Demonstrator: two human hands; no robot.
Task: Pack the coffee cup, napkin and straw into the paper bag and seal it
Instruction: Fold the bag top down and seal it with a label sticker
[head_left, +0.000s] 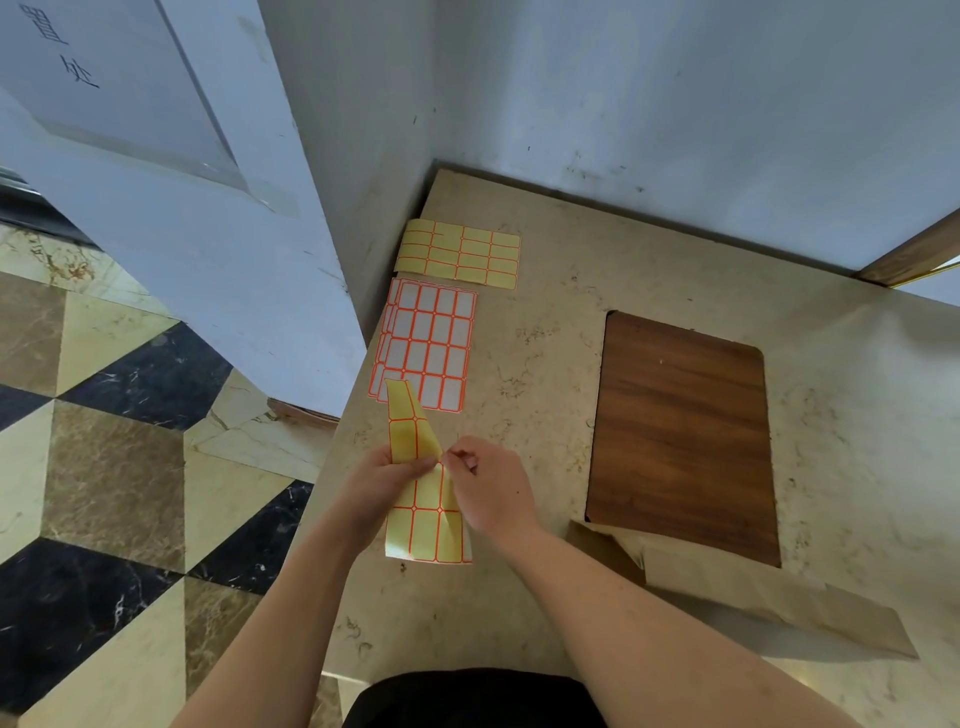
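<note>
Beige marble counter (545, 415) against grey wall (675, 104)

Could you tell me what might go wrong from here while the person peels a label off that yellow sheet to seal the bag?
1. The yellow label sheet is bent sharply between the left hand and right hand; a label could tear or curl onto itself.
2. The paper bag lies at the right forearm; the arm could push it.
3. The white label sheets lie near the counter's left edge and may slip off.
</note>
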